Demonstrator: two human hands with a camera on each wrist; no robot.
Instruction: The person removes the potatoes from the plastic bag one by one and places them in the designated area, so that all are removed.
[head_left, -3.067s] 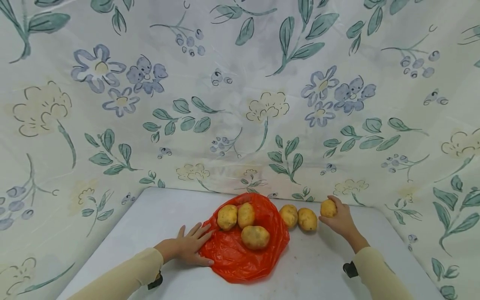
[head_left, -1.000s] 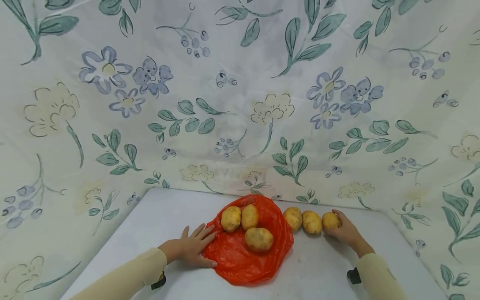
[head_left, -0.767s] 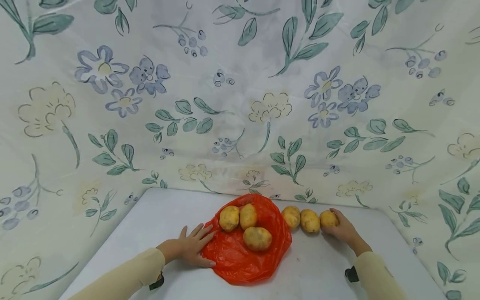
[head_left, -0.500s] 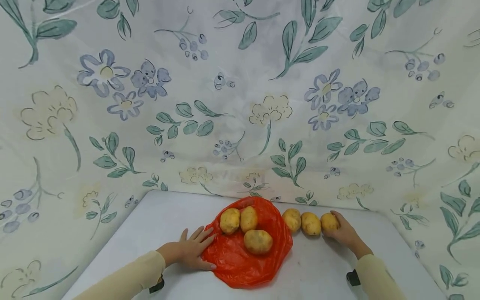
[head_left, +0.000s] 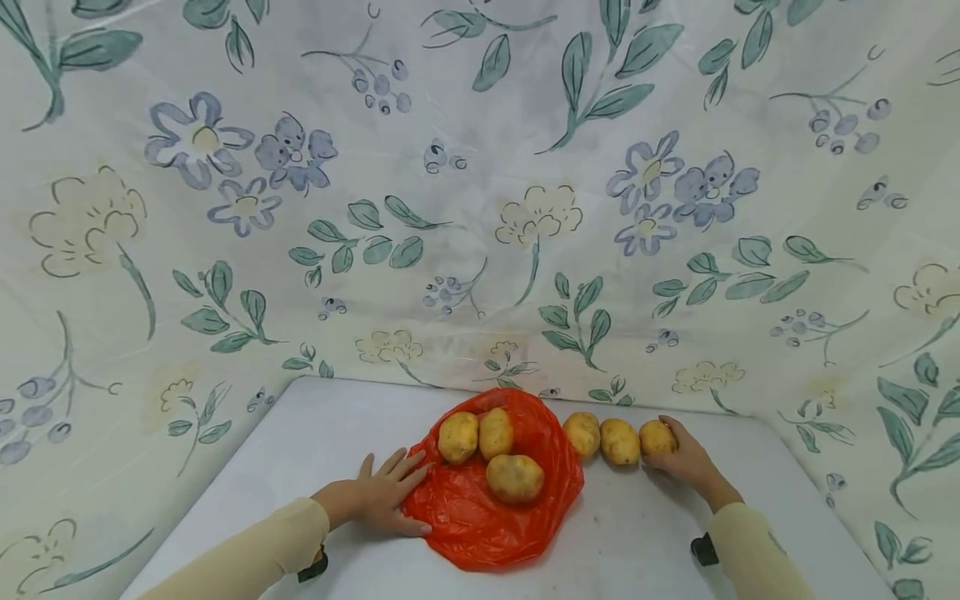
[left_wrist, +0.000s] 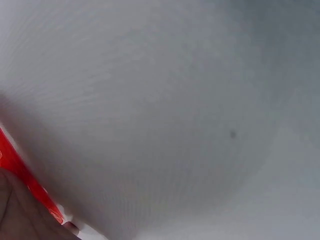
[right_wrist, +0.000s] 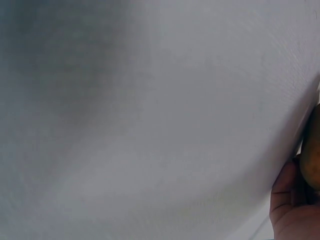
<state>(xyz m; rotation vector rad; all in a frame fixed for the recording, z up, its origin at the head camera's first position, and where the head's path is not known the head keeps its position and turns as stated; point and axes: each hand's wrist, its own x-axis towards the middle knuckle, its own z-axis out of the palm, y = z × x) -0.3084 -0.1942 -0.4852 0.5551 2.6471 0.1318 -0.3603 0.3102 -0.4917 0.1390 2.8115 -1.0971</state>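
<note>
My left hand point(head_left: 386, 497) lies with fingers spread on the left edge of a red plastic bag point(head_left: 480, 525). Three potatoes rest on the bag: a left one point(head_left: 458, 437), an upright one point(head_left: 497, 433) beside it, and a larger one point(head_left: 515, 478) in front. My right hand point(head_left: 688, 460) holds a potato point(head_left: 657, 438) on the table, fingers curled round its far side. Left of it are a middle potato point(head_left: 620, 442) and another potato point(head_left: 582, 434) at the bag's right edge. In the right wrist view, part of the held potato point(right_wrist: 312, 150) shows at the right edge.
The white table point(head_left: 622, 542) carries everything and runs back to a hanging floral cloth point(head_left: 450, 208), which also rises at both sides. Small dark specks dot the tabletop in front of the potatoes. Black bands show at both sleeves.
Since about three seconds ago, my right hand has brought its potato down and nearer, into line with the two beside it. My left hand stays on the bag; the view shifts slightly.
</note>
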